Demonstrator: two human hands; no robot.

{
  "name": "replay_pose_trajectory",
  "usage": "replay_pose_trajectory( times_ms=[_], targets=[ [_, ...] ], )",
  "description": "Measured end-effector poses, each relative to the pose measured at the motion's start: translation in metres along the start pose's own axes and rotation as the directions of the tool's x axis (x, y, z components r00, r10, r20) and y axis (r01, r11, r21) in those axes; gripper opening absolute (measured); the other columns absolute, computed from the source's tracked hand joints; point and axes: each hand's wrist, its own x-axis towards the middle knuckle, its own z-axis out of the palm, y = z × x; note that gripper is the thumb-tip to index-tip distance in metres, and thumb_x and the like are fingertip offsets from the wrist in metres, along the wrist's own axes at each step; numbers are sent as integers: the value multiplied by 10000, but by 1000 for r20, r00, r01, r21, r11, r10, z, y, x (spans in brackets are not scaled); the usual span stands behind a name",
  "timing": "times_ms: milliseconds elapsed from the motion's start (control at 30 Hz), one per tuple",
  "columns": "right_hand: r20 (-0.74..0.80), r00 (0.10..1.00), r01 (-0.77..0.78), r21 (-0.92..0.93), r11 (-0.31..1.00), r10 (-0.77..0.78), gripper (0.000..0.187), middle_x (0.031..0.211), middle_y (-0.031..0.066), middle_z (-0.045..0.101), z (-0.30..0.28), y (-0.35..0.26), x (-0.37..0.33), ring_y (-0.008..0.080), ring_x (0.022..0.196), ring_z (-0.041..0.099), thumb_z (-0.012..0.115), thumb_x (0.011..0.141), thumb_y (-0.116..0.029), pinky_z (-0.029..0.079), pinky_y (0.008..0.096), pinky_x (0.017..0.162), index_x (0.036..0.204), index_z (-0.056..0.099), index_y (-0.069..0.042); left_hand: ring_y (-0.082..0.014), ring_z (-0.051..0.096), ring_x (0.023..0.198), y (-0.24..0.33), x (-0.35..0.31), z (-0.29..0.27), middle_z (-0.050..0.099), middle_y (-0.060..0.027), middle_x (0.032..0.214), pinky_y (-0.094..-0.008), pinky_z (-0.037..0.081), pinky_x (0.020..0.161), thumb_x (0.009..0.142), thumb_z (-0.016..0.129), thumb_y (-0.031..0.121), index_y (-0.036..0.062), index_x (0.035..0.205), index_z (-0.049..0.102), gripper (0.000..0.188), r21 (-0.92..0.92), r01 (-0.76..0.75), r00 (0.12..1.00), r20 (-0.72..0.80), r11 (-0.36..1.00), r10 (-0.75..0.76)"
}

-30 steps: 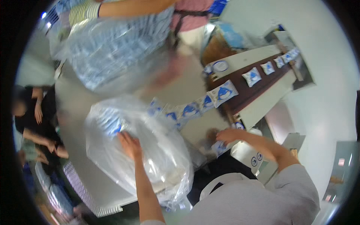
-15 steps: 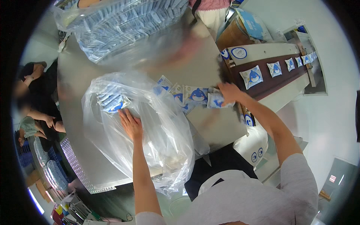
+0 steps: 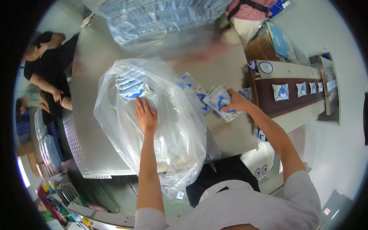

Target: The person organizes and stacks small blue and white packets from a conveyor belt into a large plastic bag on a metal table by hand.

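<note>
My left hand (image 3: 147, 115) lies flat with fingers stretched inside or upon a clear plastic bag (image 3: 174, 138); the film makes it hard to tell which. Its fingertips touch the lower end of a row of small blue-and-white packets (image 3: 131, 81) in the bag. To the right, my right hand (image 3: 235, 102) grips a few similar packets (image 3: 220, 100), thumb and fingers closed round their right side. Beside the bag's edge more loose packets (image 3: 201, 96) overlap on the metal table (image 3: 90, 130). Another packet (image 3: 245, 93) lies just behind my right hand.
A brown conveyor belt (image 3: 295, 100) carries spaced packets (image 3: 280, 92) at the right. At the table's far side stands a large clear bag full of packets (image 3: 153, 23). A person in pink (image 3: 251, 13) is beyond it; a person in black (image 3: 50, 73) is at the left.
My right hand has closed on several packets and drawn them left, away from the belt's end. The nearest belt packet has come off onto the table. My left hand stays against the row.
</note>
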Motion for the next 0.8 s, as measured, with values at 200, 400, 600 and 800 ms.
replay_pose_trajectory(
  times_ms=[200,400,600,800],
  targets=[
    [285,956,-194,438,878,70,605,924,82,644,19,-52,20,167,790,582,820,592,-218,450,297,703,1101,578,2,-350,268,1348,-7,-3,2,180,-182,1506,-452,273,1075,799,496,149,53,1398,323,630,-19,38,999,-6,999,-38],
    [166,986,-67,324,944,13,651,1010,104,617,41,-53,26,211,877,588,798,614,-211,449,308,805,1158,512,5,-351,282,1343,5,0,-7,187,-179,1505,-437,280,1080,773,514,118,45,1393,327,651,-75,12,1000,-10,997,-13],
    [-263,948,95,-295,951,-177,923,1124,241,549,3,-88,40,381,1050,522,825,547,-262,413,429,920,1270,331,29,-357,282,1340,1,-1,-2,186,-182,1504,-446,280,1078,775,508,110,39,1389,330,643,-104,57,998,-11,993,-58],
    [-228,964,-10,-556,831,-140,1038,1287,261,446,11,-65,120,378,1163,474,828,573,-302,380,440,984,1368,252,37,-339,287,1338,-6,-5,-3,245,-177,1481,-434,293,1072,768,537,121,27,1388,337,658,-213,91,996,13,973,-91]
  ],
)
